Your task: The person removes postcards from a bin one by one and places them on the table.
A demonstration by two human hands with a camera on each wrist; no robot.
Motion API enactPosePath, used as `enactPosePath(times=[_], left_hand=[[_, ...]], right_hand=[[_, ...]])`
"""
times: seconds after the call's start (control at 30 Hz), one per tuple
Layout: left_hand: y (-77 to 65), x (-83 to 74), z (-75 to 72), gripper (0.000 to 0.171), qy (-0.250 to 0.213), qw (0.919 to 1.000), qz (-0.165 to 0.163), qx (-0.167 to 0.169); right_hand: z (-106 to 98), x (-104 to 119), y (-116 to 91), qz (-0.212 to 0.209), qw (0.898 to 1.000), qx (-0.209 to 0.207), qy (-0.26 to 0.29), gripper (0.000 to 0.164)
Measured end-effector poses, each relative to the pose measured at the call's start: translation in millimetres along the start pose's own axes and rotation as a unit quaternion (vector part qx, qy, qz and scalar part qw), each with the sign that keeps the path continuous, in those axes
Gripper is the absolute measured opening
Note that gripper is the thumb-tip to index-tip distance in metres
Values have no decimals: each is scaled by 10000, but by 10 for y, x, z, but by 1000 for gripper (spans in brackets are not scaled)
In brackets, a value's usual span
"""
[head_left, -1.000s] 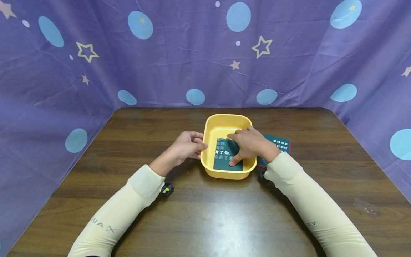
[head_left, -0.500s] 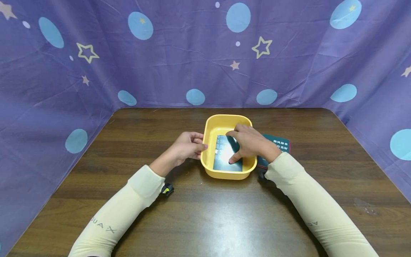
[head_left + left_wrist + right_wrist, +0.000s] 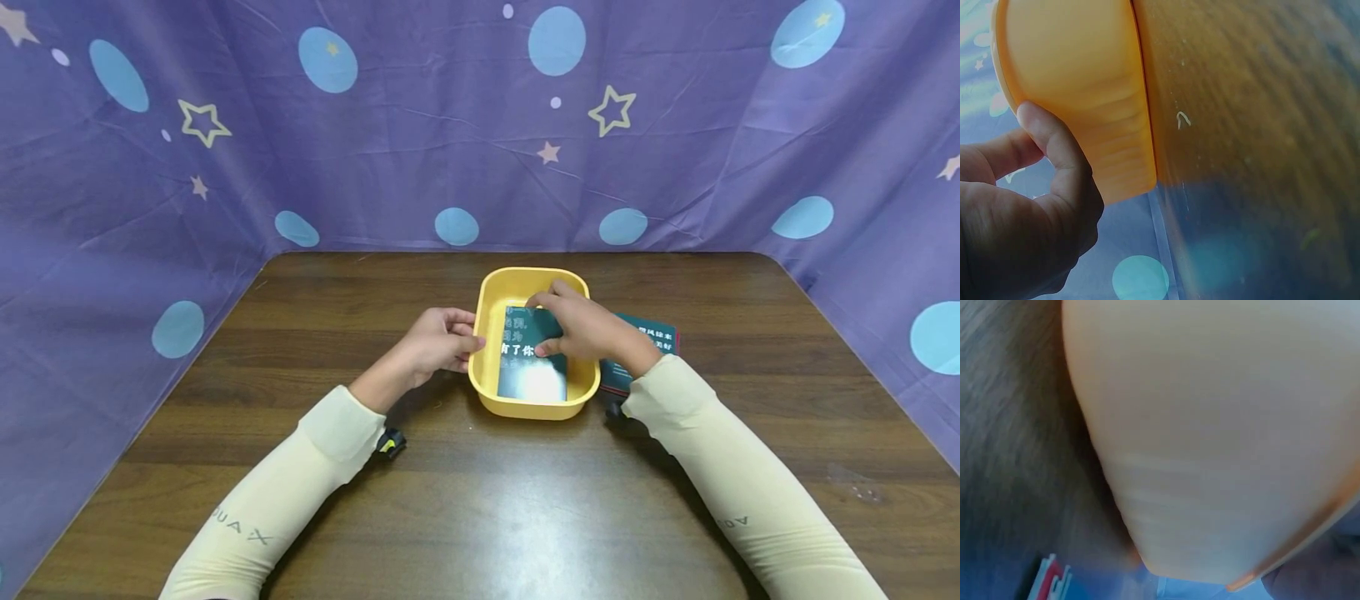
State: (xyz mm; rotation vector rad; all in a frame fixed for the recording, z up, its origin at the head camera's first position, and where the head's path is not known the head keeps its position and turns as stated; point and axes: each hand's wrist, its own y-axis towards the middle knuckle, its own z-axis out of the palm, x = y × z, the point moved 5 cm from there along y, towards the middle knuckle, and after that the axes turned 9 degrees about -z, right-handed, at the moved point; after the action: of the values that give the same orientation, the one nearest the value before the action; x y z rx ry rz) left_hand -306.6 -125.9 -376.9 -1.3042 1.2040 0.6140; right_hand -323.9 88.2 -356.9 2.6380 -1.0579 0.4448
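A yellow plastic bin (image 3: 528, 408) stands on the table. My left hand (image 3: 435, 342) pinches its left rim; in the left wrist view the left hand (image 3: 1041, 206) has the thumb tip on the rim (image 3: 999, 69). Inside lies a dark green notebook (image 3: 521, 375) with white lettering, its near edge low and its far edge raised. My right hand (image 3: 588, 329) reaches over the right wall and holds the notebook, thumb on the cover, other fingers by the far edge. The right wrist view is mostly the bin's outer wall (image 3: 1197, 444).
More dark green notebooks (image 3: 660, 336) with red edges lie right of the bin, partly under the right forearm. Black straps show beneath both wrists. A clear plastic scrap (image 3: 855, 482) lies at the right of the wooden table (image 3: 480, 517). A purple curtain (image 3: 480, 125) hangs behind.
The notebook's far edge has risen and the glare has slid down its cover. My right hand has moved slightly away from me and up. Left hand and bin keep their place.
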Motion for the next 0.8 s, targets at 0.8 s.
enactPosePath(times=[0.8], left_hand=[[4,9,-5,46,16,10000,20,-42]], right_hand=[[-359,231,-73,-627,9914,-1041,492,36]])
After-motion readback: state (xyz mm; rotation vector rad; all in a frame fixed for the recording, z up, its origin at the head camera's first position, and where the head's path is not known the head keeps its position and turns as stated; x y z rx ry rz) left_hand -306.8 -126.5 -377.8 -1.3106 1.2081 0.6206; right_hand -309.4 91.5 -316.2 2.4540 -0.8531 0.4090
